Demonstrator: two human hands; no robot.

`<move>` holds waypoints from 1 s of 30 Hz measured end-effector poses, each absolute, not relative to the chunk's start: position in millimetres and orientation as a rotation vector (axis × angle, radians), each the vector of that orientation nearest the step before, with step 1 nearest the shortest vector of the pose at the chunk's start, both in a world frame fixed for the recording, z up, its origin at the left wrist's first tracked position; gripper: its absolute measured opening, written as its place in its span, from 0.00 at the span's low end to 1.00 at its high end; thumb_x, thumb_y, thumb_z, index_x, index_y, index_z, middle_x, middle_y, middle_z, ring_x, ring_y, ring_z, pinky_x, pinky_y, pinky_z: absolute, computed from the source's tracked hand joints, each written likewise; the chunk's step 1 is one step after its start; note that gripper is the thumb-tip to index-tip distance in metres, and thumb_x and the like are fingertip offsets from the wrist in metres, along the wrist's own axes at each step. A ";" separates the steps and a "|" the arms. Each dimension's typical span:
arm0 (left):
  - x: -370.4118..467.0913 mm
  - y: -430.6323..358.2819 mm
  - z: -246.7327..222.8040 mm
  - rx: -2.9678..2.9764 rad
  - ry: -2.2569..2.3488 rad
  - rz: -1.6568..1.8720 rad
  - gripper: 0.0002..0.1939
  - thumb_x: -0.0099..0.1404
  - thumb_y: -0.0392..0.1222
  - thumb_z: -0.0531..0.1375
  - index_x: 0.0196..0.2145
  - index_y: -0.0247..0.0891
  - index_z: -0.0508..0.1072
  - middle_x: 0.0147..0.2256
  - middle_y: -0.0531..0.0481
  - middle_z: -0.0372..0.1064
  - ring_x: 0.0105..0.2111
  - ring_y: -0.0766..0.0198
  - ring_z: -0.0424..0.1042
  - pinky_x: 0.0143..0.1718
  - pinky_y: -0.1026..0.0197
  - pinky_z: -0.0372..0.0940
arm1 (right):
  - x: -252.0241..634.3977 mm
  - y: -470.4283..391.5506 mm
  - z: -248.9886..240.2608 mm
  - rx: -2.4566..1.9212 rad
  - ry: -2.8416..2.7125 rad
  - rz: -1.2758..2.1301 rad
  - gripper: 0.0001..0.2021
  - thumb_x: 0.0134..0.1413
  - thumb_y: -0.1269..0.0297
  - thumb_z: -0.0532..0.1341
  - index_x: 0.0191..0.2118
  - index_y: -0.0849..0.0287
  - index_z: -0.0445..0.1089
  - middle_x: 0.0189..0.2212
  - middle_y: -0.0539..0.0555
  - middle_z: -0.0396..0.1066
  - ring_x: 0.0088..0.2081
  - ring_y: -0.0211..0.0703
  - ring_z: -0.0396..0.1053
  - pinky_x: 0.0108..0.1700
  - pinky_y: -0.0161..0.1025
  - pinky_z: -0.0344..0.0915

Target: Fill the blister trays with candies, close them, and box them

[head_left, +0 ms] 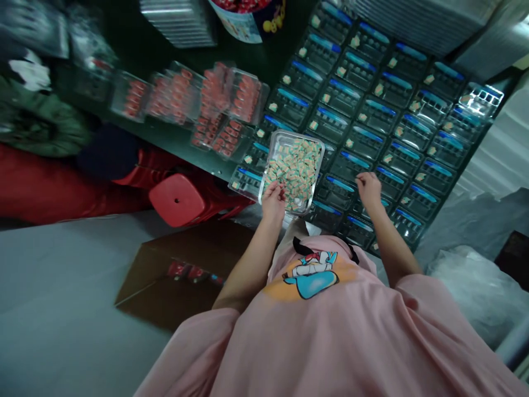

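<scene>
A clear tray (270,151) full of small cream, green and orange pieces lies on the dark green table. At its lower left edge my left hand (274,199) has its fingers closed over the pieces; what they pinch is too small to name. Farther right, my right hand (369,187) is over rows of clear plastic packs, fingers closed, with anything in them hidden. Each pack, such as one at the centre (366,138), shows a blue pen-like item, and many hold a small cream piece beside it.
Packs of red items (246,98), stacked clear trays (177,22) and a round tub (243,25) stand farther back. A red stool (177,199) and an open cardboard box (152,281) are at the lower left. More stacked plastic (430,22) rises at the back right.
</scene>
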State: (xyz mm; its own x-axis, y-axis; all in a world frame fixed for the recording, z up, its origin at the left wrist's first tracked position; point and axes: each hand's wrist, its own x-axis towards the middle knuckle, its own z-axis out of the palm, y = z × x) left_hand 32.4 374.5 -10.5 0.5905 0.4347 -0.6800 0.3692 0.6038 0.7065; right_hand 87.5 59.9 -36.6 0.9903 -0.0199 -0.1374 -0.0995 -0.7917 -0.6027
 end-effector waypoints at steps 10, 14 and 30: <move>37.6 394.4 -12.7 0.942 0.990 -0.074 0.15 0.54 0.33 0.65 0.41 0.37 0.75 0.32 0.50 0.75 0.29 0.69 0.70 0.32 0.65 0.61 | 99.6 242.9 -31.3 -2.475 -0.474 0.504 0.12 0.59 0.68 0.60 0.47 0.60 0.73 0.44 0.59 0.70 0.47 0.48 0.67 0.50 0.41 0.64; 39.7 398.7 -13.1 0.922 0.979 -0.107 0.11 0.55 0.30 0.63 0.38 0.36 0.76 0.32 0.51 0.75 0.27 0.70 0.70 0.31 0.66 0.61 | 107.3 262.0 -37.6 -2.605 -0.402 0.503 0.13 0.58 0.68 0.61 0.49 0.62 0.72 0.47 0.63 0.69 0.47 0.51 0.66 0.50 0.44 0.63; 52.1 410.2 -33.7 0.988 0.893 -0.257 0.14 0.51 0.32 0.69 0.38 0.36 0.78 0.34 0.48 0.75 0.31 0.67 0.71 0.35 0.63 0.64 | 98.7 266.9 -42.3 -2.275 -0.121 0.477 0.04 0.54 0.69 0.60 0.36 0.59 0.71 0.32 0.53 0.70 0.36 0.43 0.67 0.43 0.39 0.63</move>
